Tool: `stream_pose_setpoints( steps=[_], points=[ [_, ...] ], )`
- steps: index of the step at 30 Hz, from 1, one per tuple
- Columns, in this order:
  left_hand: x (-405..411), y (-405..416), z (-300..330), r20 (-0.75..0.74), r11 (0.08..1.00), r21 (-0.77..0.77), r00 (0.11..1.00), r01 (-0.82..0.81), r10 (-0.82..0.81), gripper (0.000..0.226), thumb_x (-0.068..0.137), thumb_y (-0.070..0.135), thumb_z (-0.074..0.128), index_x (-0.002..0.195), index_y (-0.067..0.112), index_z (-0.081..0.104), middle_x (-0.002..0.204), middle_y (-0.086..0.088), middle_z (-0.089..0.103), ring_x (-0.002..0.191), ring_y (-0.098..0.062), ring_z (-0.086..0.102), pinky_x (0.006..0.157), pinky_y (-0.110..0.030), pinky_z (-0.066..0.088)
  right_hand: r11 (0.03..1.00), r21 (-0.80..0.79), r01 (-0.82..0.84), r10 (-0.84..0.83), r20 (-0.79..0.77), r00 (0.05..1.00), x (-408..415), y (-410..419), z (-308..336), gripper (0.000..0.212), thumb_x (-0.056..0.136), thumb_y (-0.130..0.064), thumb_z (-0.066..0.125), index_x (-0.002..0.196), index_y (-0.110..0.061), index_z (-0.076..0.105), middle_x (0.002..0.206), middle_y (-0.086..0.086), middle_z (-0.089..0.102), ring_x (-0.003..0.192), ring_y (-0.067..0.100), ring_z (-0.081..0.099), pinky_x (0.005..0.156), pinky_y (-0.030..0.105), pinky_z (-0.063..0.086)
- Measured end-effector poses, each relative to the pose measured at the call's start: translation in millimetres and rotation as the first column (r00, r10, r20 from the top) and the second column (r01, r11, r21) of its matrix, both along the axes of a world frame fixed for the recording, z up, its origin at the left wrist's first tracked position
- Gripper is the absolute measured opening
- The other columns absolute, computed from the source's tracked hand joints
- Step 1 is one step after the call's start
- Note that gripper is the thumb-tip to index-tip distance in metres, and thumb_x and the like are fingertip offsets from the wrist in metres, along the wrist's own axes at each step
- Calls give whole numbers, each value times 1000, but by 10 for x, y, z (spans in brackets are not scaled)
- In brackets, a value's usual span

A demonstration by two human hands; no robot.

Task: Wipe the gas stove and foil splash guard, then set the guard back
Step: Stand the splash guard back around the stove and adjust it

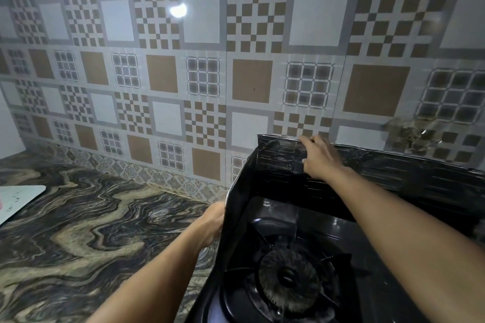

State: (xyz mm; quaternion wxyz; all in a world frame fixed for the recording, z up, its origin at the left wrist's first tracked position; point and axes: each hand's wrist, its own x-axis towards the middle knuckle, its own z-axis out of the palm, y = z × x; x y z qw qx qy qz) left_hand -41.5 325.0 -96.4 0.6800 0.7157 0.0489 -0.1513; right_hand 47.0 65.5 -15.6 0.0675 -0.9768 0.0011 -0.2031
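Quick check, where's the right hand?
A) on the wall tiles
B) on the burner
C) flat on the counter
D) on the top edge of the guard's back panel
D: the right hand has its fingers over the top edge of the guard, above the burner and clear of the counter.

home kitchen: gas stove [291, 275] on marbled counter [78, 231], patterned wall tiles [162, 73].
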Motion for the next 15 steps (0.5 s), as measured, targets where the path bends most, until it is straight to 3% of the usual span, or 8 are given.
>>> stream_pose_setpoints(
  steps=[2,4,6,9,12,13,15],
  points=[
    [2,-52,-37,27,998,-51,999,21,-20,51,94,-1,46,48,5,69,57,-13,64,50,-17,58,50,-22,49,999,-45,8,-8,6,1000,28,28,22,69,86,-9,62,145,-30,35,132,9,44,119,28,43,93,41,47],
    [-115,-176,74,46,987,-111,993,112,-108,74,97,-10,32,31,6,60,41,-6,56,36,-9,54,38,-16,45,998,-61,12,-11,8,1000,58,58,23,67,87,-10,61,145,-32,35,129,6,45,117,26,43,90,41,47],
    [-192,-225,108,86,991,-92,992,100,-92,73,97,-13,29,32,7,55,31,1,49,27,-3,47,33,-13,39,997,-72,3,-2,17,1000,73,86,8,67,87,-10,59,145,-33,36,129,5,47,117,25,43,92,41,45],
    [-79,-124,-46,72,998,-27,996,62,-60,50,98,-13,31,55,5,50,30,7,49,40,-3,51,37,-11,40,994,-106,2,0,13,1000,82,114,-8,68,86,-12,60,146,-33,35,132,6,46,119,26,43,95,40,43],
    [-32,-86,-69,66,1000,11,998,21,-22,77,99,-11,27,27,8,45,26,0,38,49,-17,40,32,-10,31,991,-131,12,-15,-17,1000,67,132,9,72,84,-13,62,147,-33,32,135,7,43,122,27,41,97,41,43],
    [-74,-82,-39,70,999,-9,997,39,-38,86,99,-12,25,18,13,40,28,-5,34,51,-17,35,31,-9,30,990,-138,13,-17,-28,999,58,143,17,73,84,-13,62,148,-33,31,137,7,42,123,27,41,97,41,43],
    [-141,-96,-9,84,999,27,995,45,-47,90,95,-20,28,13,18,36,30,0,36,41,-10,45,38,-8,35,990,-143,0,-6,-45,999,33,165,35,74,84,-12,61,148,-33,30,138,7,42,124,27,40,97,41,43]
  ],
)
